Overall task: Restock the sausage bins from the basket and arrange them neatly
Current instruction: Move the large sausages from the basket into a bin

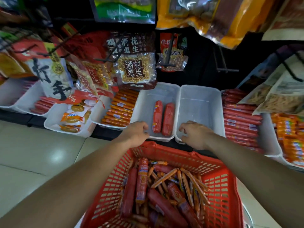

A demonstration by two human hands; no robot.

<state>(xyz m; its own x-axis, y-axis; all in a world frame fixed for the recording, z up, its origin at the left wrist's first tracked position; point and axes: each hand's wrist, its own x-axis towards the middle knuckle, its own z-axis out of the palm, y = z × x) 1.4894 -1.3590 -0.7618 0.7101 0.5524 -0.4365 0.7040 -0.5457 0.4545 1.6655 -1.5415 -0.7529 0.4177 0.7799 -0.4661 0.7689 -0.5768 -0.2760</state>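
酒鬼花生 packet (137,69) above sausage bin (144,104)

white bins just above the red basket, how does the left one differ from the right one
The left bin holds two thick red sausages lying side by side; the right bin holds nothing. The left bin neighbours thin orange sausages; the right bin neighbours stacked red sausages. Both are white, rectangular plastic, set side by side.

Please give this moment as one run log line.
left hand: at two-sausage bin rim; right hand: at empty bin rim; grip: unclear; basket: holds sausages
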